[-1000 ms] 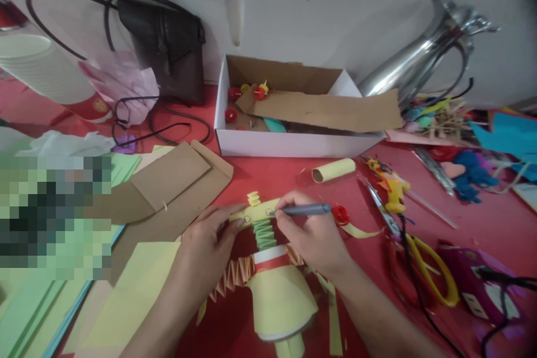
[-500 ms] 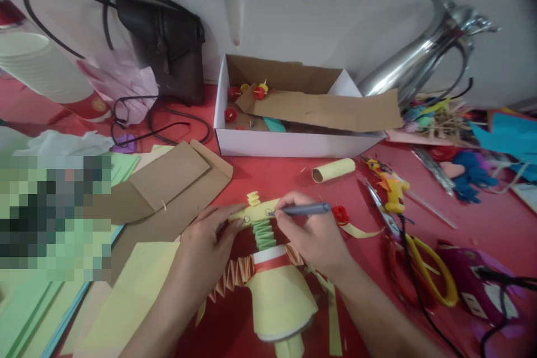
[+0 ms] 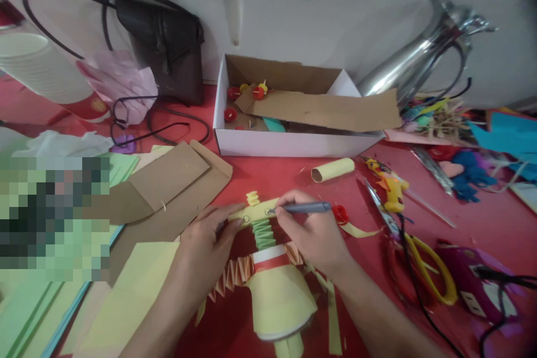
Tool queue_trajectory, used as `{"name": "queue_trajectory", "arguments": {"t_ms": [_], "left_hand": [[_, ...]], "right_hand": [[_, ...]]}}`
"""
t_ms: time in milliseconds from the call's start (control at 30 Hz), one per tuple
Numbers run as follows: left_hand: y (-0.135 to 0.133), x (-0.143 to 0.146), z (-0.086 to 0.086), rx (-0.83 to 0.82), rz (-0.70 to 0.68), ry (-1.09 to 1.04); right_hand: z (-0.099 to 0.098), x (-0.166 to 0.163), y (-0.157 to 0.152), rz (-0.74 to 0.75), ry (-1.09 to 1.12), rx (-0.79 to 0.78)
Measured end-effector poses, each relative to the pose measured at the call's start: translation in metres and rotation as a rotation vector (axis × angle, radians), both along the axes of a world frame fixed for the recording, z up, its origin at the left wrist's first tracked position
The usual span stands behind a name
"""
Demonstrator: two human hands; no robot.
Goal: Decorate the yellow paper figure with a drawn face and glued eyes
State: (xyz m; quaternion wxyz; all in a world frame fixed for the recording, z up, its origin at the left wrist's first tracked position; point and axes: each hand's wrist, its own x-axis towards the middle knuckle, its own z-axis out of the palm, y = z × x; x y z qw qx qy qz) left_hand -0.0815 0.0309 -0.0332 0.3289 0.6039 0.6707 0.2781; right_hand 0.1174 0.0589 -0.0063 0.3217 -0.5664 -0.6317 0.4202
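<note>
A paper figure lies on the red table, with a yellow paper-covered cup body (image 3: 281, 302), a folded green neck (image 3: 264, 234) and pleated orange arms (image 3: 235, 277). Its head is a yellow paper roll (image 3: 255, 212) bearing two drawn eye outlines. My left hand (image 3: 213, 238) pinches the roll's left end between thumb and fingers. In my right hand (image 3: 312, 232) is a grey pen (image 3: 306, 208), its tip at the right-hand eye. A small folded yellow strip (image 3: 252, 198) stands up from the top of the head.
Behind the figure is a white box (image 3: 293, 142) with cardboard inside. Scissors (image 3: 432, 274), a yellow glue gun (image 3: 394, 190) and a purple device with cables (image 3: 478, 279) lie on the right. A yellow paper tube (image 3: 333, 170) rests ahead; brown envelopes (image 3: 172, 179) lie left.
The right-hand eye has gained a darker mark inside its outline at the pen tip. Both hands stay in nearly the same place.
</note>
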Motion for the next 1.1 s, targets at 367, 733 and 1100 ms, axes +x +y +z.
{"name": "queue_trajectory", "arguments": {"t_ms": [367, 733, 1100], "left_hand": [[0.0006, 0.0017, 0.0017, -0.001, 0.01, -0.002], [0.0, 0.0017, 0.0034, 0.014, 0.001, 0.012], [0.0008, 0.0026, 0.0049, -0.005, 0.006, 0.014]], "right_hand": [[-0.0009, 0.0007, 0.0003, 0.016, 0.018, -0.005], [-0.0009, 0.0013, 0.0004, 0.027, 0.016, -0.004], [0.0, 0.0011, 0.0006, 0.027, 0.021, -0.024]]}}
